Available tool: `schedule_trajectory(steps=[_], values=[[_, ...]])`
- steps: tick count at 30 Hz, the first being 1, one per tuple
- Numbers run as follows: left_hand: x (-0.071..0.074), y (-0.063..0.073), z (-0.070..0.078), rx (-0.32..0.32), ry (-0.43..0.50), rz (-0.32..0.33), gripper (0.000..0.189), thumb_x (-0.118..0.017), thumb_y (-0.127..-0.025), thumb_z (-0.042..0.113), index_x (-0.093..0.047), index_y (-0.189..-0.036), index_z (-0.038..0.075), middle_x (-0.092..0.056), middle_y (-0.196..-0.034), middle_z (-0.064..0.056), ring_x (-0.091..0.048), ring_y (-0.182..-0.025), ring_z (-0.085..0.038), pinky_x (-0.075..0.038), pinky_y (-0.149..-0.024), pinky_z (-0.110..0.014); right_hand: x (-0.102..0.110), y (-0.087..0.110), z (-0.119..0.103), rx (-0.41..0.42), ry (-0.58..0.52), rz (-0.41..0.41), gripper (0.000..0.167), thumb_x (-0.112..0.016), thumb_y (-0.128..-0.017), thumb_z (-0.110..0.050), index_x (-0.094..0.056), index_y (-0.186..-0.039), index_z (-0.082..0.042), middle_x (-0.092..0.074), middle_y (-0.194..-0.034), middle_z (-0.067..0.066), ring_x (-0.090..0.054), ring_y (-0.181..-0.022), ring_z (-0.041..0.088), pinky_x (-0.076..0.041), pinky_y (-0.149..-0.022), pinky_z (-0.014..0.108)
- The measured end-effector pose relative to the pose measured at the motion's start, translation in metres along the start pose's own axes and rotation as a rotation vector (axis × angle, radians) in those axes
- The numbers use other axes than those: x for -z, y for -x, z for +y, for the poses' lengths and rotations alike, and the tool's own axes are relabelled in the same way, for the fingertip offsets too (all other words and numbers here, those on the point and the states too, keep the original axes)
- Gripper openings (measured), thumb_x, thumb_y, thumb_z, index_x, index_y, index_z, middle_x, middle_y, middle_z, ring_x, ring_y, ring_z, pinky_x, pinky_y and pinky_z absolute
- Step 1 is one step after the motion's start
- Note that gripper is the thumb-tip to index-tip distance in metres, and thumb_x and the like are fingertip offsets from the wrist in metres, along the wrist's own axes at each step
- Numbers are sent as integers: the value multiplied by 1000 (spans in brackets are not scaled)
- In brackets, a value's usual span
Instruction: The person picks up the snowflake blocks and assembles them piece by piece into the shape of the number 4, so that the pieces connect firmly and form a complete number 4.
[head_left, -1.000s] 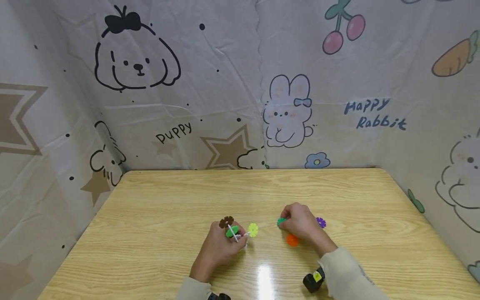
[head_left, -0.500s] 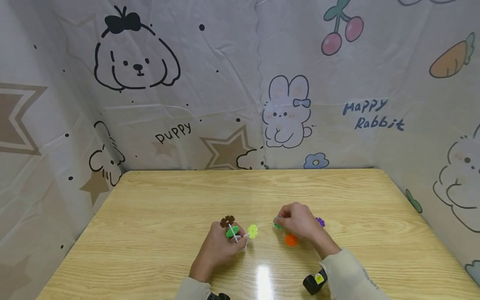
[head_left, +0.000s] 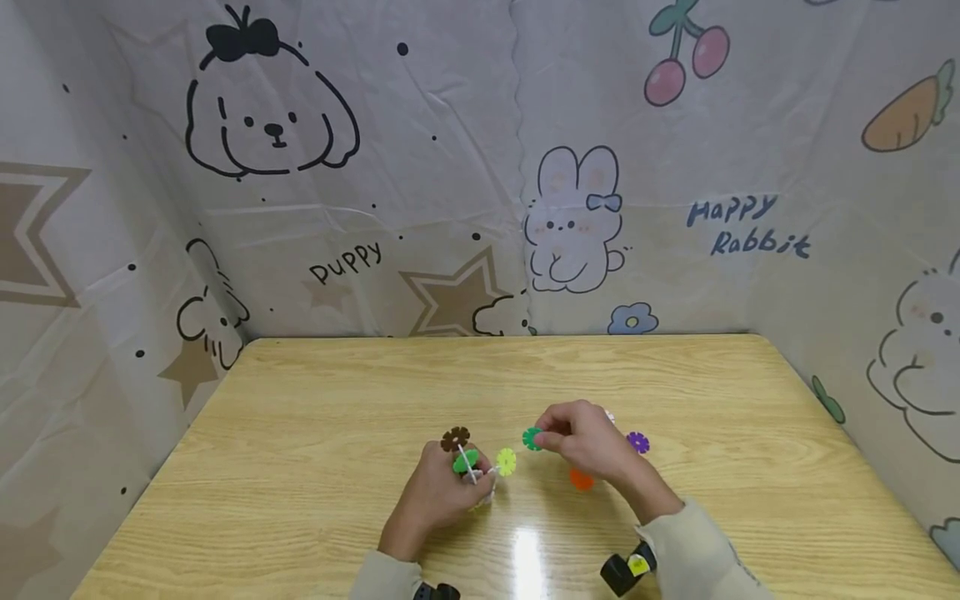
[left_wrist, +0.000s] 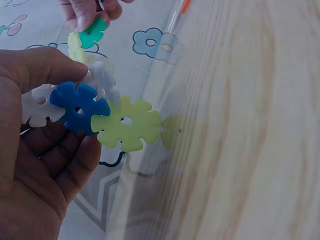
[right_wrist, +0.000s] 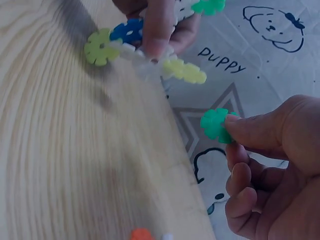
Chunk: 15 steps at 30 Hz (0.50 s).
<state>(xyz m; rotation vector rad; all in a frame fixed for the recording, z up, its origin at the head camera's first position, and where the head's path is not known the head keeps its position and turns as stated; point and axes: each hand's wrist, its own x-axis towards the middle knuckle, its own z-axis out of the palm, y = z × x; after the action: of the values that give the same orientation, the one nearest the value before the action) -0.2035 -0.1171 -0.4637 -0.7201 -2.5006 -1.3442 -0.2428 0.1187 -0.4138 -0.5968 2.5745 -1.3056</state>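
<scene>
My left hand (head_left: 442,487) grips a cluster of joined snowflake discs, thumb and fingers around its white pieces. In the left wrist view a blue disc (left_wrist: 80,108) and a yellow-green disc (left_wrist: 127,124) extend from it. A brown disc (head_left: 454,439), a bright green disc (head_left: 465,462) and another yellow-green disc (head_left: 506,462) stick out in the head view. My right hand (head_left: 596,437) pinches a green snowflake disc (right_wrist: 216,125) between thumb and fingertip, raised to the right of the cluster and a short way apart from it in the head view.
On the wooden table (head_left: 360,392), an orange disc (head_left: 582,479) lies below my right hand and a purple disc (head_left: 638,442) lies to its right. A white piece (head_left: 610,417) peeks out behind that hand. A printed cloth (head_left: 420,167) hangs behind the table.
My right hand has picked up the green snowflake disc and carried it left towards the cluster. The left hand has hardly moved.
</scene>
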Motion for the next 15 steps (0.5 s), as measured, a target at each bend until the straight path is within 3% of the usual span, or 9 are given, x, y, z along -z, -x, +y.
schedule_trajectory(steps=[9, 15], values=[[1, 0, 2, 12, -2, -10, 14, -74, -79, 1, -70, -71, 12, -69, -73, -1, -59, -64, -4, -50, -59, -25, 0, 3, -13, 96, 13, -27, 10, -69, -94, -8, -70, -85, -11, -63, -77, 3, -51, -68, 15, -42, -58, 26], [2, 0, 2, -6, -24, -11, 15, -73, -80, 2, -70, -71, 14, -69, -73, 4, -59, -64, -3, -50, -59, -25, -2, 2, -15, 130, 33, -54, 12, -68, -93, -4, -70, -84, -11, -61, -75, -3, -51, -67, 15, -42, -57, 26]])
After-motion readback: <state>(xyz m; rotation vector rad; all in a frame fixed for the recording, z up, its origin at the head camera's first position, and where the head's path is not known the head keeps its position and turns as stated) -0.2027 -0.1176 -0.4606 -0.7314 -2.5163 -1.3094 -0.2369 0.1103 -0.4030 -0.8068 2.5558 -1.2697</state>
